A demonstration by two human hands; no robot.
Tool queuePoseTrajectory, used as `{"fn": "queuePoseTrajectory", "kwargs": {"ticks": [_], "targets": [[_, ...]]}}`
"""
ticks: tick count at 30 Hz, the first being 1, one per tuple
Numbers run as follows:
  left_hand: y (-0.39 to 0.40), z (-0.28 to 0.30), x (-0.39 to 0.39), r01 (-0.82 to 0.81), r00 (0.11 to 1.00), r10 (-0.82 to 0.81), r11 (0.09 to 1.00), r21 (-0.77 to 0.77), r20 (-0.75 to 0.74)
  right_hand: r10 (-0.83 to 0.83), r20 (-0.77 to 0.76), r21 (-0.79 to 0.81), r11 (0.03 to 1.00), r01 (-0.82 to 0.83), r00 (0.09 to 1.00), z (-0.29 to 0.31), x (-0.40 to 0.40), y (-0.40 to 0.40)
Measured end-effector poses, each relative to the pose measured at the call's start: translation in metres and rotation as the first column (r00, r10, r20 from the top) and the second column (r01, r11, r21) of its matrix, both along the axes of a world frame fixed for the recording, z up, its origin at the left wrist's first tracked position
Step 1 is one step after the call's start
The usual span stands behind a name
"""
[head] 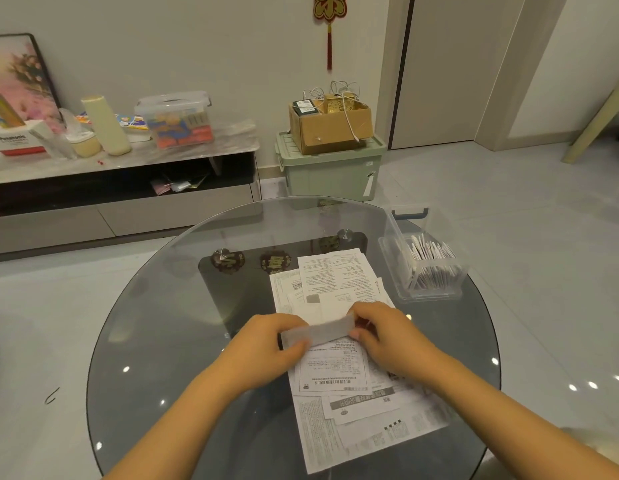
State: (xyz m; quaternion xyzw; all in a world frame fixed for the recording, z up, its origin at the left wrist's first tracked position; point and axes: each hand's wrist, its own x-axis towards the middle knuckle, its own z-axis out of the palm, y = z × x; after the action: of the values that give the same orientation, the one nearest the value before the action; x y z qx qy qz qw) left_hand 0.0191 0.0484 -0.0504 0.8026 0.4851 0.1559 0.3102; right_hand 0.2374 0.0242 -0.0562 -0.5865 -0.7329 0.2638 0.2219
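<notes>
Folding the leaflet strip (321, 331), pinched at both ends by left hand (263, 344) and right hand (387, 332); next, probably creasing flat.

a round glass table (169, 341) fills the foreground. at its right edge stands a clear plastic box (436, 292) holding small packets upright. beyond the table, on the pale floor, a green storage bin (330, 174) carries a cardboard box (330, 128) with cables spilling out. a low cabinet (128, 209) runs along the left wall – on top sit a clear lidded container (176, 119), a cream cylinder (105, 124), a white panasonic box (15, 142) and a framed picture (20, 74). a red and gold ornament (329, 26) hangs on the wall beside a door (446, 71).
</notes>
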Motion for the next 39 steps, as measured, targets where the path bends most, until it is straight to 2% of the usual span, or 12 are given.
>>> {"fn": "queuePoseTrajectory", "kwargs": {"ticks": [4, 7, 10, 15, 19, 23, 28, 33, 39], "targets": [[-0.002, -0.003, 0.013, -0.193, 0.975, 0.191, 0.981, 0.003, 0.117, -0.117, 0.035, -0.009, 0.993, 0.118, 0.992, -0.006, -0.004, 0.003], [-0.003, -0.007, 0.023, -0.242, 0.966, 0.239, 0.970, 0.028, 0.100, -0.201, 0.097, 0.040, 0.979, 0.198, 0.975, -0.013, -0.011, 0.004], [-0.004, -0.008, 0.027, -0.266, 0.959, 0.267, 0.964, -0.023, 0.097, -0.250, 0.153, 0.081, 0.967, 0.240, 0.956, -0.015, -0.013, 0.004], [-0.001, -0.005, 0.025, -0.254, 0.965, 0.258, 0.964, -0.081, 0.043, -0.251, 0.166, 0.037, 0.968, 0.248, 0.954, -0.008, -0.008, 0.005], [0.003, -0.004, 0.019, -0.261, 0.965, 0.259, 0.961, -0.088, -0.036, -0.165, 0.168, 0.008, 0.986, 0.166, 0.972, -0.003, -0.009, 0.005], [0.000, -0.005, 0.020, -0.228, 0.967, 0.233, 0.972, 0.051, -0.102, -0.050, 0.269, -0.006, 0.999, 0.054, 0.962, -0.003, -0.006, 0.004], [-0.004, -0.006, 0.019, -0.084, 0.975, 0.136, 0.959, 0.269, -0.178, -0.090, 0.182, 0.109, 0.992, 0.071, 0.979, 0.001, 0.000, 0.000], [-0.003, -0.013, 0.017, 0.011, 0.974, 0.054, 0.958, 0.288, -0.219, -0.041, 0.157, 0.054, 0.998, 0.033, 0.987, 0.006, 0.000, -0.008], [-0.006, -0.010, 0.016, 0.084, 0.962, -0.025, 0.975, 0.207, -0.274, -0.028, 0.040, 0.044, 0.999, 0.026, 0.999, 0.010, 0.001, -0.007]]}}
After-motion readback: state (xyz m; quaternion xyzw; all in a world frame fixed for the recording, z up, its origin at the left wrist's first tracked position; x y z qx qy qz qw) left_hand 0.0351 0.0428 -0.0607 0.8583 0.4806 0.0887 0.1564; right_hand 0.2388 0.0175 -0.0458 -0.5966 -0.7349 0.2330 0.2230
